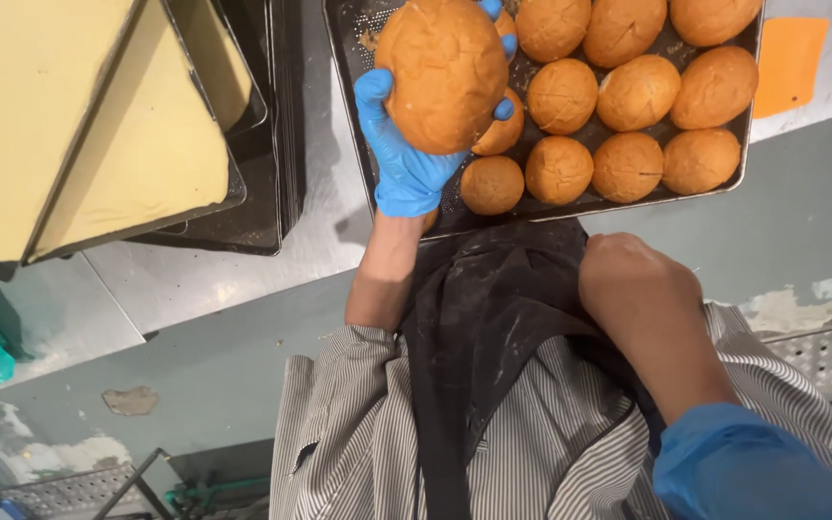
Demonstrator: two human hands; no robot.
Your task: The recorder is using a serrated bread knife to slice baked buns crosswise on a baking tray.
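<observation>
Fingers of the left hand, in a blue glove, wrap around a big round bun and hold it up above the near left corner of the baking tray. Just beyond the fingertips, smaller buns sit in rows on that tray. The right hand is bare and pressed against the black apron; I cannot tell whether its fingers are spread or closed. Farther left on the steel table lie stacked dark trays and yellow sheets.
</observation>
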